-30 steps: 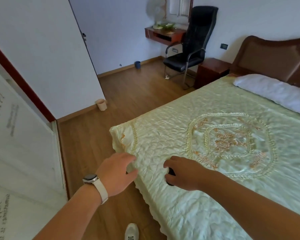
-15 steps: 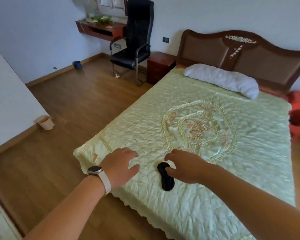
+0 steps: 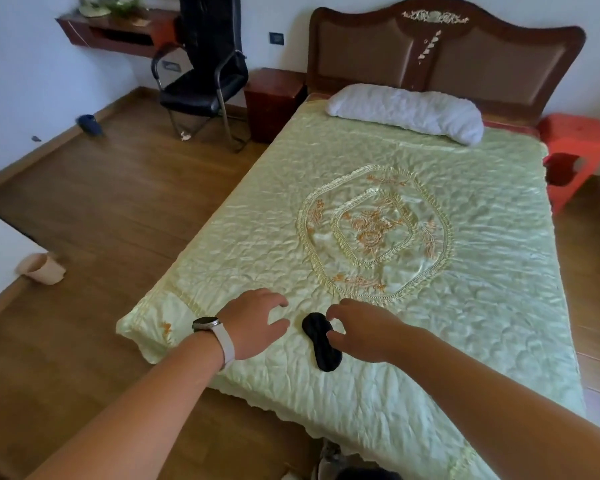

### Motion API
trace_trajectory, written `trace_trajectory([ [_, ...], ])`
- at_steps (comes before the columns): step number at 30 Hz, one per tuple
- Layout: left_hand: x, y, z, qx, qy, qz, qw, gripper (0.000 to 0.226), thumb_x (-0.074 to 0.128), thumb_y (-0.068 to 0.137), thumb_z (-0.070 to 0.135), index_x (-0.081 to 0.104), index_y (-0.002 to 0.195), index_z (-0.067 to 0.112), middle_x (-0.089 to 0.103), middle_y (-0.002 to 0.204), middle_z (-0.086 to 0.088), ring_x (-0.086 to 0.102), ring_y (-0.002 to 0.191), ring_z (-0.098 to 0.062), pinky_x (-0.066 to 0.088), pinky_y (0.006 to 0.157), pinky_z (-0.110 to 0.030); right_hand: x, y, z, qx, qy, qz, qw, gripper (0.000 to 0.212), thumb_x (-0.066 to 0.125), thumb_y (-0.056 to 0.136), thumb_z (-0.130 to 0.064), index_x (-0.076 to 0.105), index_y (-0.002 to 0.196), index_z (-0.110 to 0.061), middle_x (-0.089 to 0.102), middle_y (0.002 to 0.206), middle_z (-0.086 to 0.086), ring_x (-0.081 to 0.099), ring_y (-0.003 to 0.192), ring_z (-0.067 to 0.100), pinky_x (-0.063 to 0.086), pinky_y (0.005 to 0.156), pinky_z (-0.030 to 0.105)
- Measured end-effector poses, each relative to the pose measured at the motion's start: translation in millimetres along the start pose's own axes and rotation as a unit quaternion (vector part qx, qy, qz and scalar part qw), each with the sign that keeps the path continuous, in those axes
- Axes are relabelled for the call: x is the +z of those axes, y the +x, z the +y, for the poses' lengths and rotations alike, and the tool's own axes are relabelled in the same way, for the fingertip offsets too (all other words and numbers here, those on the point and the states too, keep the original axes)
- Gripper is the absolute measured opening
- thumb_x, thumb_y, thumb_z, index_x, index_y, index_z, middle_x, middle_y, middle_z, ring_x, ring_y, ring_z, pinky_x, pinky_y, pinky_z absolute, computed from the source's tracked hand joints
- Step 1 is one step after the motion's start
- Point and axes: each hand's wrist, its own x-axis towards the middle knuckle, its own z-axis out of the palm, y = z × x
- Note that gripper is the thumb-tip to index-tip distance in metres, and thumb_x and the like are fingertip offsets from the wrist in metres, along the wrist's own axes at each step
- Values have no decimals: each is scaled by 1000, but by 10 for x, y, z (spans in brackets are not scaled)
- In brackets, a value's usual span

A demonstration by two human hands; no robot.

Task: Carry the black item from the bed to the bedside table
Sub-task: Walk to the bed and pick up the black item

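A small black fabric item (image 3: 321, 342) lies flat on the pale green quilted bedspread (image 3: 413, 271) near the bed's foot corner. My right hand (image 3: 364, 329) hovers over its right side, fingers spread, thumb and fingertips just at its edge, not closed on it. My left hand (image 3: 257, 322), with a watch on the wrist, is spread over the bedspread just left of the item. A dark wooden bedside table (image 3: 272, 100) stands at the far left of the headboard.
A black office chair (image 3: 205, 71) stands beside the bedside table, under a wall shelf (image 3: 118, 32). A red plastic stool (image 3: 574, 150) is at the bed's far right. A white pillow (image 3: 406, 110) lies at the headboard. A small beige bin (image 3: 44, 268) sits on the wood floor.
The view has swung right and centred on the bed. My right hand has lifted and opened, uncovering the black item that it earlier hid. My left hand stays spread beside it.
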Motion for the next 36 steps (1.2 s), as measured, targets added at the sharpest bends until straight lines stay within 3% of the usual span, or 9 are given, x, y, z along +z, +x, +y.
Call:
trace_trajectory([
  [9,65,809,162,-10,8,-56,998,42,53,87,48,53,124,28,52,133,5,51,112,-14,44,95,-35,15,437,628,25,55,-1,998,40,47,91,-47,50,125,-27,54,118,-2,57,95,20,52,80,41],
  [18,172,1303,261,1,40,-109,993,42,52,87,49,52,124,29,52,130,5,53,96,-12,44,80,-30,58,485,930,70,102,3,992,42,46,91,-47,49,129,-27,52,123,-1,57,98,21,50,80,40],
  [23,326,1533,208,29,63,-153,986,42,53,87,47,52,124,28,51,133,3,52,105,-16,43,84,-31,238,534,944,105,125,-5,987,41,46,92,-46,48,128,-27,53,122,0,57,99,22,50,80,41],
  [28,492,1754,99,46,55,-203,977,41,51,85,50,54,121,30,52,126,5,51,100,-14,42,80,-31,476,674,879,146,156,-8,977,39,45,92,-43,50,126,-23,53,114,2,57,89,21,49,70,36],
  [32,640,1972,-59,9,0,-221,975,32,54,84,47,58,112,31,55,117,5,55,98,-13,45,76,-30,742,816,809,187,198,-11,962,41,46,91,-42,49,128,-24,53,112,2,57,87,22,52,73,39],
  [36,897,2164,-307,-37,-43,-243,968,9,56,82,43,59,87,36,62,101,5,63,77,-15,52,65,-31,1100,1010,813,234,239,-15,942,40,47,91,-41,50,125,-22,52,110,2,57,84,22,53,72,39],
])
